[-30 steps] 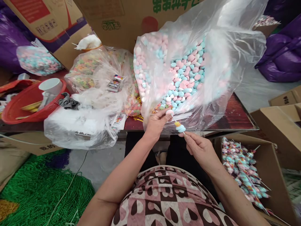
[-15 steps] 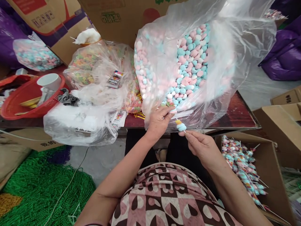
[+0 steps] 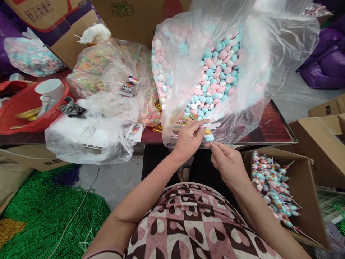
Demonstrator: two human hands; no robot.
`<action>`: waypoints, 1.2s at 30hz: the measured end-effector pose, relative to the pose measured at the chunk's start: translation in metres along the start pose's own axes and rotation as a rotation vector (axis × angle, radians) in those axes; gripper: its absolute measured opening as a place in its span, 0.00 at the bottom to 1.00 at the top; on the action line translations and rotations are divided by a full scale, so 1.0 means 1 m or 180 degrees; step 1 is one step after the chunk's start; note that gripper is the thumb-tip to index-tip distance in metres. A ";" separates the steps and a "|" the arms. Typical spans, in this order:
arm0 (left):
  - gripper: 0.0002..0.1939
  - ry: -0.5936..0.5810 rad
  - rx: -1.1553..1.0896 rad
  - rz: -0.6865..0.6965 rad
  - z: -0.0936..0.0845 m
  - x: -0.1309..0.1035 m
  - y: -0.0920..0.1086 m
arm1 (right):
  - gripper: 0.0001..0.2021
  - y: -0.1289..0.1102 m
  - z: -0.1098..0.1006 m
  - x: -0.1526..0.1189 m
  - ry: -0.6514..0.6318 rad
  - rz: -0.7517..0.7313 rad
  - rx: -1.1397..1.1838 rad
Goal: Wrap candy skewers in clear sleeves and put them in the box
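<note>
My right hand [image 3: 228, 160] pinches the lower end of a thin white stick. Threaded on that stick is a candy skewer [image 3: 208, 137], with pale blue marshmallows below and a yellow-orange gummy above them. At its upper end, my left hand [image 3: 188, 138] has thumb and fingers closed on a pale pink-and-blue marshmallow [image 3: 206, 125]. Just beyond both hands, a large clear plastic bag [image 3: 180, 82] lies open, full of pink, blue and white marshmallows [image 3: 215, 79]. Some coloured gummies [image 3: 185, 117] lie near the bag's mouth, and white sticks [image 3: 217, 125] lie beside my left fingertips.
On the dark red table [image 3: 277, 124] are a bag of gummies [image 3: 91, 72], a red basket [image 3: 16, 122] with a white cup [image 3: 50, 89], and a white plastic packet [image 3: 86, 140]. A carton [image 3: 302, 187] of wrapped candy skewers stands at lower right; green stringy material [image 3: 59, 208] covers the floor left.
My left hand has moved right with the marshmallow, onto the top of the stick above the gummy. My right hand holds the stick slightly higher and more upright. The view has shifted a little.
</note>
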State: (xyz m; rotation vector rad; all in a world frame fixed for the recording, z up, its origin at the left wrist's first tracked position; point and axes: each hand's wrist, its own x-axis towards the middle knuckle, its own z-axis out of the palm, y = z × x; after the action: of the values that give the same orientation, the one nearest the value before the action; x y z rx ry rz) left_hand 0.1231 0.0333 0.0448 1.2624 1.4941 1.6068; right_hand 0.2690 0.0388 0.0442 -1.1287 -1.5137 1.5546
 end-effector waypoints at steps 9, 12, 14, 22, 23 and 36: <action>0.15 0.0288 -0.0890 -0.0386 0.004 -0.006 0.012 | 0.18 0.014 -0.002 0.006 -0.0183 0.0099 -0.0079; 0.19 0.0371 -0.1714 -0.1047 0.008 -0.004 0.005 | 0.17 0.017 -0.003 0.004 -0.0171 0.0207 0.0053; 0.20 0.0074 -0.2043 -0.1365 0.011 -0.002 0.002 | 0.16 0.018 -0.005 0.003 -0.0175 0.0262 0.0170; 0.18 0.0143 -0.1094 -0.0908 0.025 -0.014 0.006 | 0.15 0.022 -0.004 0.002 0.0049 0.0377 0.0538; 0.18 0.0175 -0.0982 -0.0858 0.028 -0.016 0.007 | 0.15 0.022 -0.001 0.002 0.0031 0.0376 0.0595; 0.15 0.0550 0.1706 -0.0201 -0.043 0.053 -0.005 | 0.14 0.020 -0.015 0.010 0.0355 0.0390 0.0986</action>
State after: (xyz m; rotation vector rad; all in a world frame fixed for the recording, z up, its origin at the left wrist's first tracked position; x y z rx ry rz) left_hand 0.0635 0.0652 0.0565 1.3540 2.1487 1.3443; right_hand 0.2808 0.0517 0.0245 -1.1220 -1.1023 1.7081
